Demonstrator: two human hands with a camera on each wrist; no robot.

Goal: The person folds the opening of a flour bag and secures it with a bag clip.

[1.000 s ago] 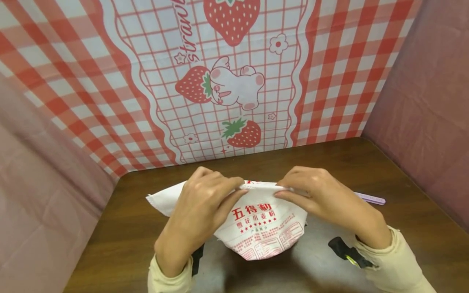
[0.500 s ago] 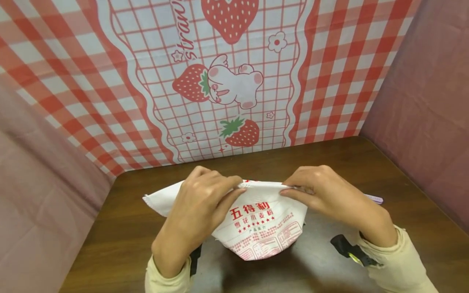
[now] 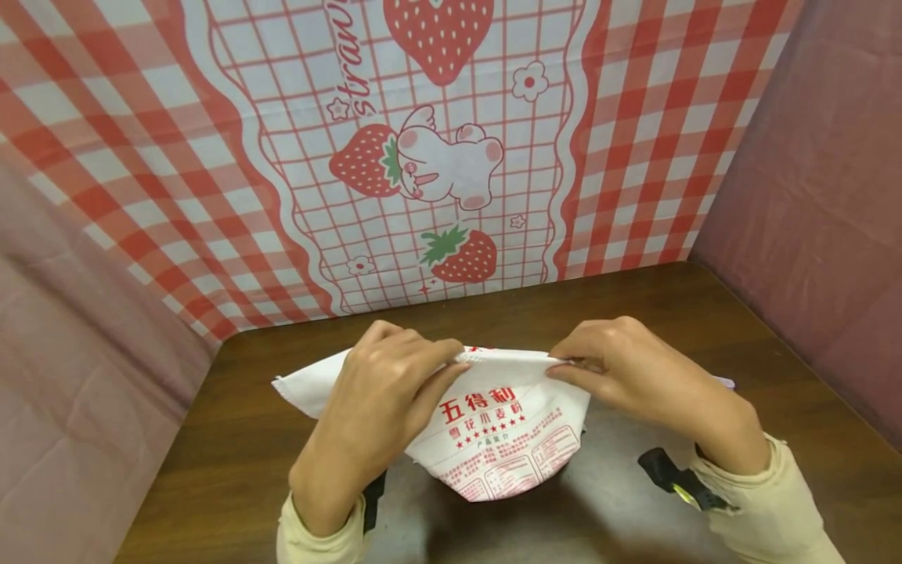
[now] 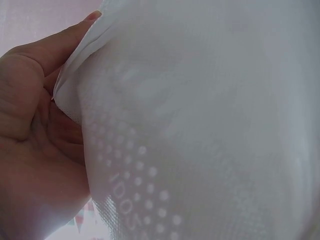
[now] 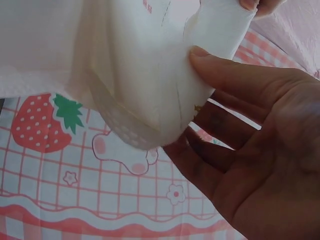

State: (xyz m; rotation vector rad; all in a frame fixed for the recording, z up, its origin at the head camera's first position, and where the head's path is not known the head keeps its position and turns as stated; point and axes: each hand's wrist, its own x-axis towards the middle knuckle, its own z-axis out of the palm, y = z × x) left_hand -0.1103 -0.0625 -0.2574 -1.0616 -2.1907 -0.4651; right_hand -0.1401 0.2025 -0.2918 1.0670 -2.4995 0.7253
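A white flour bag with red Chinese print is held up over the table between both hands. My left hand pinches its folded top edge left of the middle, thumb in front and fingers behind. At the right end of that edge, my right hand pinches the bag between thumb and fingers. A loose white corner of the bag sticks out past the left hand. In the left wrist view the bag fills most of the picture, and in the right wrist view its side hangs in folds beside the thumb.
A light purple strip-like object lies on the brown wooden table, partly hidden behind the right forearm. Below the bag is a grey surface. A strawberry-print cloth hangs at the back, with pink cloth at both sides.
My right hand has slid a little to the right along the bag's top edge, widening the gap between the hands. More of the purple object is now covered by the right arm.
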